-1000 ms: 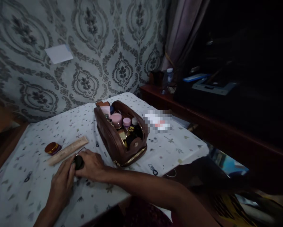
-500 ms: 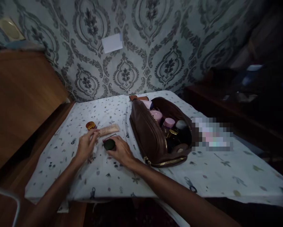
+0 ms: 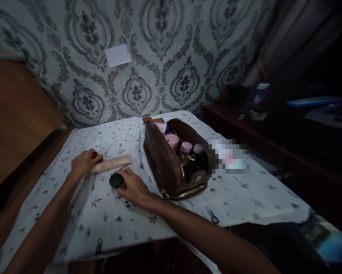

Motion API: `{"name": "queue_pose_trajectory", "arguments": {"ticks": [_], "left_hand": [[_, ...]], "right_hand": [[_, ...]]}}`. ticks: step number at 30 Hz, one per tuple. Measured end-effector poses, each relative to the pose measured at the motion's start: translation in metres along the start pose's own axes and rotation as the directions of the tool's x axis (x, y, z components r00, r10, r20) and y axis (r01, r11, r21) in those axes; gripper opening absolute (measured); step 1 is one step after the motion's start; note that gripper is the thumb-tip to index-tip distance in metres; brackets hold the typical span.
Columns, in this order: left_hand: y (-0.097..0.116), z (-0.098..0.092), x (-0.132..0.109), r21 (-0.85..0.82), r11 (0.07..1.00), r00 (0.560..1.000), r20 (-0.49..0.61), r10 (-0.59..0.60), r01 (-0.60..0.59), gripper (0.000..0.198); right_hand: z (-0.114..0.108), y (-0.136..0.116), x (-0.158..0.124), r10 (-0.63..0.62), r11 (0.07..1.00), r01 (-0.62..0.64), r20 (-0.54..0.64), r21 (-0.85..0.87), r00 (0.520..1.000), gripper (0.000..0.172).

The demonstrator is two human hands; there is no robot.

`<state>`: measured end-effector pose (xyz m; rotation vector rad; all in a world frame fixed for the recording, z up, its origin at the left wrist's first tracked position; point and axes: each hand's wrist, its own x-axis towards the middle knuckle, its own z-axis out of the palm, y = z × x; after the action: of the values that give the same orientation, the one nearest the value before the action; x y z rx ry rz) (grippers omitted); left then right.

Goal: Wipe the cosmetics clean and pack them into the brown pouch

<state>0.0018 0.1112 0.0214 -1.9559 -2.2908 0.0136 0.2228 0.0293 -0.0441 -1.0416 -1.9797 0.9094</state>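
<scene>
My left hand (image 3: 83, 163) is closed around a small bottle with a shiny amber-gold cap (image 3: 95, 155); its lower part is hidden by my fingers. Beside that hand a beige squeeze tube (image 3: 112, 163) lies flat on the cloth, pointing right. My right hand (image 3: 134, 189) grips a small container with a round dark green lid (image 3: 116, 180), nearer to me than the tube. A thin dark item (image 3: 124, 168) shows partly behind the right fingers. To the right, a brown leather cosmetic bag (image 3: 163, 161) stands unzipped.
Inside the bag are a pink-lidded jar (image 3: 172, 140), a pink-capped bottle (image 3: 186, 147), a grey-capped bottle (image 3: 198, 148) and a gold-topped item (image 3: 190, 157). A printed white cloth (image 3: 228, 198) covers the table. A wooden cabinet (image 3: 19, 121) stands left; the patterned wall is behind.
My left hand has moved from the tube's near end to the amber-capped bottle and closed on it. The right hand keeps the green-lidded container. The view has swung right.
</scene>
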Motion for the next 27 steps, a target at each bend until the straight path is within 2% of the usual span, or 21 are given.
{"name": "queue_pose_trajectory", "arguments": {"ticks": [2,4,6,8,9,10,12,16,18,21,23,24,27], "left_hand": [[0.0,-0.009,-0.01,0.015,1.0,0.988,-0.156,0.011,-0.009,0.056],[0.001,-0.022,-0.025,-0.031,0.998,0.954,-0.296,0.041,-0.053,0.056],[0.006,-0.035,-0.042,-0.139,0.959,0.924,-0.334,0.188,-0.246,0.054],[0.015,-0.041,-0.061,-0.275,0.864,0.887,-0.32,0.332,-0.422,0.05],[0.02,-0.04,-0.07,-0.304,0.804,0.85,-0.319,0.419,-0.511,0.05],[0.026,-0.038,-0.079,-0.295,0.751,0.802,-0.321,0.504,-0.591,0.05],[0.036,-0.031,-0.093,-0.187,0.713,0.726,-0.341,0.598,-0.675,0.054],[0.041,-0.019,-0.106,0.021,0.714,0.655,-0.378,0.654,-0.7,0.048],[0.035,-0.017,-0.105,0.045,0.669,0.599,-0.404,0.691,-0.742,0.043],[0.024,-0.016,-0.099,0.031,0.586,0.527,-0.4,0.75,-0.81,0.039],[0.02,-0.016,-0.096,-0.005,0.558,0.52,-0.368,0.771,-0.83,0.036],[0.02,-0.016,-0.096,-0.025,0.551,0.525,-0.345,0.778,-0.834,0.034],[0.025,-0.018,-0.098,-0.062,0.566,0.557,-0.293,0.777,-0.822,0.026]], "right_hand": [[-0.003,-0.004,0.0,0.029,0.999,-0.028,-0.055,0.018,0.998,0.047],[-0.007,-0.008,0.001,0.077,0.996,-0.07,-0.131,0.057,0.988,0.051],[-0.01,-0.01,0.002,0.085,0.991,-0.064,-0.194,0.114,0.977,0.061],[-0.011,-0.01,0.003,0.032,0.986,0.006,-0.23,0.166,0.973,0.076],[-0.011,-0.01,0.003,-0.007,0.98,0.052,-0.226,0.193,0.974,0.082],[-0.011,-0.009,0.003,-0.043,0.97,0.09,-0.204,0.227,0.978,0.084],[-0.01,-0.008,0.002,-0.08,0.943,0.118,-0.13,0.312,0.988,0.079],[-0.006,-0.007,0.002,-0.014,0.866,0.048,-0.072,0.498,0.997,0.068],[-0.002,-0.007,0.003,0.008,0.775,-0.006,0.0,0.631,1.0,0.059],[0.005,-0.006,0.004,-0.028,0.619,-0.104,0.154,0.778,0.988,0.049],[0.007,-0.006,0.003,-0.044,0.575,-0.121,0.179,0.809,0.983,0.049],[0.007,-0.007,0.002,-0.05,0.586,-0.115,0.178,0.802,0.983,0.048],[0.001,-0.013,-0.003,-0.053,0.73,-0.061,0.146,0.681,0.988,0.036]]}}
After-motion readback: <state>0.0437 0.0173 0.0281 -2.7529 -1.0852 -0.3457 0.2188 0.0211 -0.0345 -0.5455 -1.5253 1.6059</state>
